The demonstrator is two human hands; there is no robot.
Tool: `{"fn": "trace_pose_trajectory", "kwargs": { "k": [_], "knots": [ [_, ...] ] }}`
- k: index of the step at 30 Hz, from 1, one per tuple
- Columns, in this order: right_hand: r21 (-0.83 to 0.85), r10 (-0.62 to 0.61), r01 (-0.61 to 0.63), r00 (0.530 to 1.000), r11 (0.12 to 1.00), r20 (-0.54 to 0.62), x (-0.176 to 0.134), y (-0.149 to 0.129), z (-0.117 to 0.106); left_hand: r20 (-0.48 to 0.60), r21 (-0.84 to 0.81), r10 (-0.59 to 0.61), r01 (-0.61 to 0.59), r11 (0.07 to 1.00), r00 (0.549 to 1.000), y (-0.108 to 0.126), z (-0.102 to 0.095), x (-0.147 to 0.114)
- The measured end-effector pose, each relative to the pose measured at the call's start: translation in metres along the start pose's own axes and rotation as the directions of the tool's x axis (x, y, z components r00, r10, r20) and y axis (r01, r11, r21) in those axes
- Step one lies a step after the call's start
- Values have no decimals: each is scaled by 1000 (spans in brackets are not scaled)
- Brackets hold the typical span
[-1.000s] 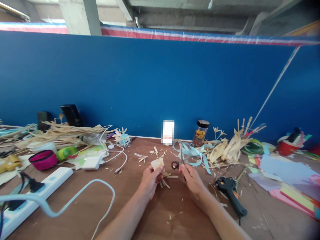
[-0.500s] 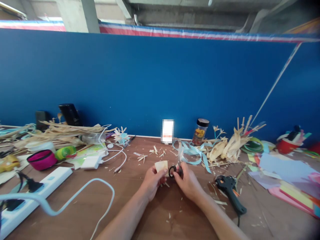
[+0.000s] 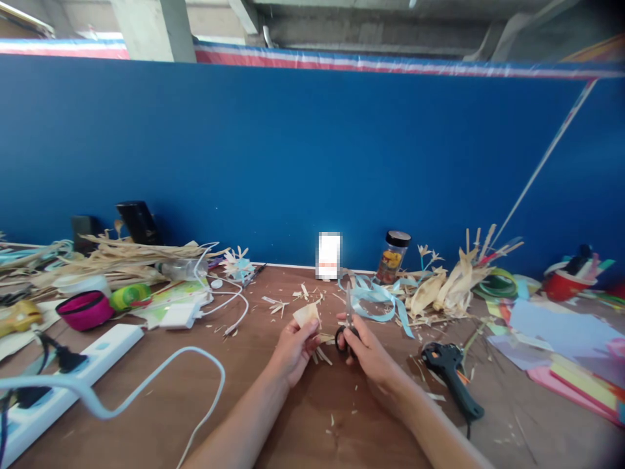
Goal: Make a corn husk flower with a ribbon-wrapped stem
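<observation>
Pinched between the thumb and fingers of my left hand [image 3: 295, 346] is a small pale piece of corn husk [image 3: 306, 315], held just above the table. My right hand [image 3: 367, 345] grips a pair of scissors [image 3: 347, 326] by its black handles, with the blades pointing up and away from me. The scissors are apart from the husk, a short way to its right. Thin husk strips [image 3: 322, 355] lie below and between my hands. Behind them are more scattered husk scraps [image 3: 278, 305] and a loose light-blue ribbon [image 3: 375, 299].
To the right lie a glue gun [image 3: 452, 378], a bundle of husks [image 3: 444, 293] and coloured paper [image 3: 561, 329]. A lidded jar [image 3: 392, 257] stands by the blue partition [image 3: 293, 156]. At left are a power strip [image 3: 92, 374], a white cable [image 3: 215, 391] and a pink band [image 3: 84, 311].
The husk piece has tilted and shifted slightly left with my left hand. My right hand and the scissors have moved a little down, widening the gap between them and the husk.
</observation>
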State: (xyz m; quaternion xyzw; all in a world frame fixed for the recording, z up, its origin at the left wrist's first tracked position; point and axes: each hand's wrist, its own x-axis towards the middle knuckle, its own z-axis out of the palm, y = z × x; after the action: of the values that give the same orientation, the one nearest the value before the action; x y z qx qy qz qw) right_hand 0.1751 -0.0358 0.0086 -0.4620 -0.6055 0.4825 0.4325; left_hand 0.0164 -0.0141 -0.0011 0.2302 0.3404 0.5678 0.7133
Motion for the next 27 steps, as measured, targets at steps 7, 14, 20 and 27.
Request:
{"fn": "trace_pose_trajectory", "kwargs": {
  "k": [7, 14, 20, 27],
  "knots": [
    [34, 132, -136, 988, 990, 85, -3, -3, 1, -7, -26, 27, -27, 999, 1000, -1, -3, 2],
    [269, 192, -191, 981, 944, 25, -3, -4, -4, -16, -65, 47, -48, 997, 999, 2, -3, 3],
    [523, 191, -279, 958, 806, 216, -4, -10, -4, -39, -96, 48, -51, 994, 998, 4, -5, 4],
    [477, 156, -321, 922, 818, 354, -13, -21, -3, -125, -115, 30, -45, 992, 992, 7, -7, 6]
  ]
}}
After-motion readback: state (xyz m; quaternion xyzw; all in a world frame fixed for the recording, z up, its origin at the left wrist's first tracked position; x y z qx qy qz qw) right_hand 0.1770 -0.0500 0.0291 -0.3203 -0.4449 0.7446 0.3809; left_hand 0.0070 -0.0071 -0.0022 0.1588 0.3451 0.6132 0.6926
